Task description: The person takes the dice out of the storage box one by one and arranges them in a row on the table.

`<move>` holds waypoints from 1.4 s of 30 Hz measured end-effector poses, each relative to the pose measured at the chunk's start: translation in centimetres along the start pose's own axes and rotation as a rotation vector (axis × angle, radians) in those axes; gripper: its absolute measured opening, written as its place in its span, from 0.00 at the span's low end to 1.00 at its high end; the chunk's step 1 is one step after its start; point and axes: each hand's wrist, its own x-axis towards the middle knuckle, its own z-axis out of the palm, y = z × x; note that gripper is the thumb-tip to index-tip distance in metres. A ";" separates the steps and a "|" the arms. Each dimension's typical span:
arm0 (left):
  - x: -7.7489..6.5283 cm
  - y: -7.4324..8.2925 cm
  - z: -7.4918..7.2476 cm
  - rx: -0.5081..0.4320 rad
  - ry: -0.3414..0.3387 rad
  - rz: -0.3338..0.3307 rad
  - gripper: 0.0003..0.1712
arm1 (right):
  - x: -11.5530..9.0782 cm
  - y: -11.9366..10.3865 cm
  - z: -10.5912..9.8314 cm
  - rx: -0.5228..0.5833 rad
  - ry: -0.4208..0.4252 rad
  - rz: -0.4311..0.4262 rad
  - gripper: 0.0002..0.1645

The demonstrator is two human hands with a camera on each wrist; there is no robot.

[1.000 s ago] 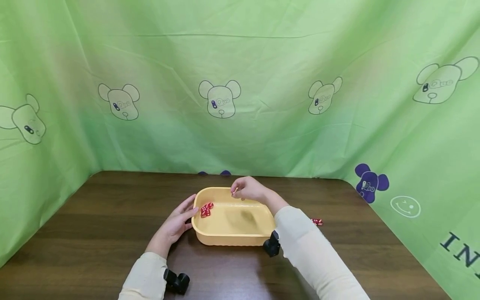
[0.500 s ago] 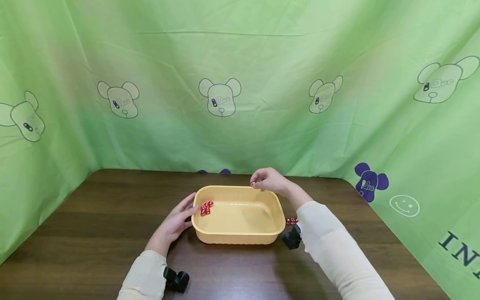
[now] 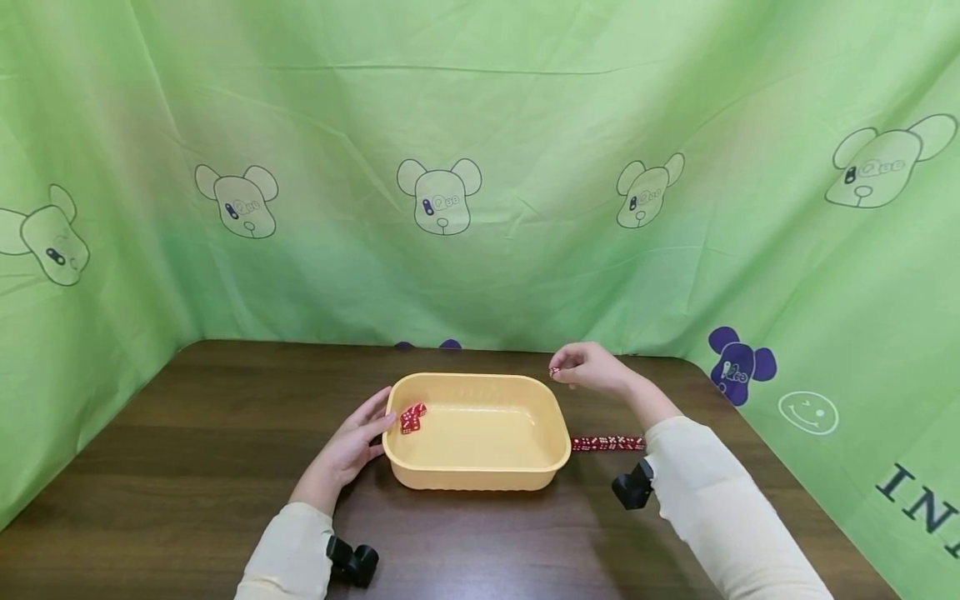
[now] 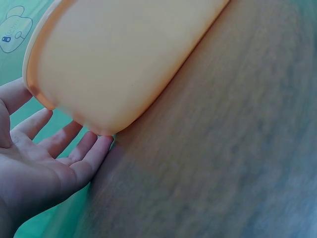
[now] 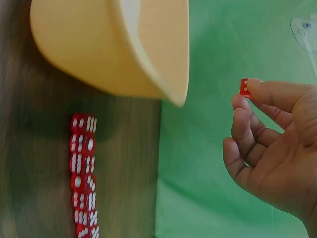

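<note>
A yellow plastic basin [image 3: 480,479] stands on the table with several red dice [image 3: 411,419] lying loose at its left end. My left hand [image 3: 352,448] holds the basin's left end, thumb over the rim and fingertips against the outer wall [image 4: 99,74]. Beyond the basin's back right corner, my right hand [image 3: 592,367] is raised above the table. Between thumb and forefinger it pinches one red die [image 5: 244,88] with white pips. Below that hand, a straight row of red dice [image 3: 606,443] runs rightward from the basin's right side; the sleeve borders its far end.
The brown wooden table [image 3: 225,467] extends around the basin. A green printed cloth [image 3: 525,275] hangs behind it and along both sides. Black wrist cameras sit on both forearms, the right one [image 3: 633,485] close to the dice row.
My right hand has moved rightward with the die, from above the basin to past its back right corner. More of the dice row is now uncovered. The left hand stays put.
</note>
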 end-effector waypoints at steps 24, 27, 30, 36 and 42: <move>-0.2 -0.1 0.1 -0.001 -0.006 -0.007 0.31 | -7.3 8.0 -4.0 0.024 0.123 0.159 0.12; -0.2 0.0 0.1 0.000 -0.009 -0.007 0.31 | -7.9 9.1 -4.1 0.021 0.129 0.177 0.12; -0.2 0.1 0.1 -0.003 -0.006 -0.006 0.31 | -8.5 10.0 -4.1 0.042 0.133 0.197 0.13; -0.2 0.1 0.2 -0.001 -0.009 -0.010 0.31 | -9.5 11.6 -3.7 0.111 0.144 0.233 0.15; -0.2 0.1 0.1 0.002 -0.004 -0.008 0.31 | -9.9 12.9 -3.0 0.124 0.155 0.301 0.15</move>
